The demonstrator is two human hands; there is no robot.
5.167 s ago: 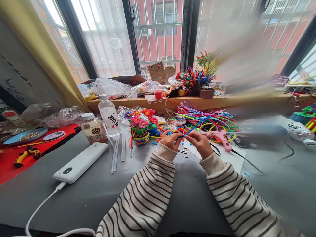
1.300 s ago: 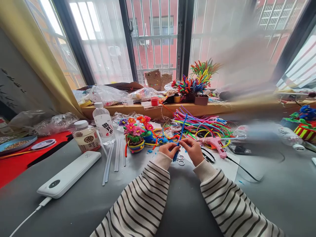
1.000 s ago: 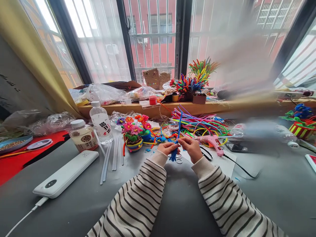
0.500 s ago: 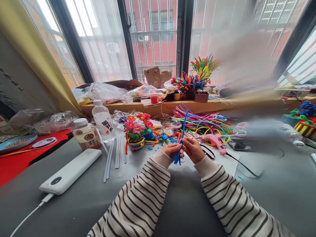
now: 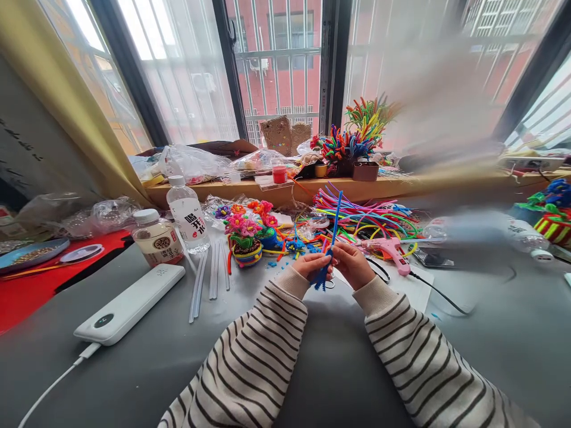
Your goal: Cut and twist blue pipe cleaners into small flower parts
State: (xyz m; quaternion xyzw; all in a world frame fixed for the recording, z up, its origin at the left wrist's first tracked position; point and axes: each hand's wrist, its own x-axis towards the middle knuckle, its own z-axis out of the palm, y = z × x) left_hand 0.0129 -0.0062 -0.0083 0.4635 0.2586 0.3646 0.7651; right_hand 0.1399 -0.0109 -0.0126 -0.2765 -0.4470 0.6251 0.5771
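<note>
Both hands meet above the grey table, pinching blue pipe cleaners (image 5: 336,220). My left hand (image 5: 312,266) is closed around the bunch, whose short blue ends hang below its fingers. My right hand (image 5: 354,263) is closed too, its fingertips pressed on the blue stem just beside the left ones. One long blue stem stands up, leaning slightly right. How the pieces are joined is hidden by my fingers. Just behind them lies a heap of loose colored pipe cleaners (image 5: 366,214). A pink glue gun (image 5: 392,252) rests to the right of my right hand.
Left of my hands are a small pot of pipe-cleaner flowers (image 5: 247,252), clear glue sticks (image 5: 213,273), a water bottle (image 5: 187,217), a squat jar (image 5: 156,238) and a white power bank (image 5: 131,303) with a cable. A brown planter (image 5: 364,171) stands on the windowsill.
The upright blue stem has tilted slightly further right. My right hand has shifted a little to the right and up; both hands keep their pinch. The view has shifted slightly.
</note>
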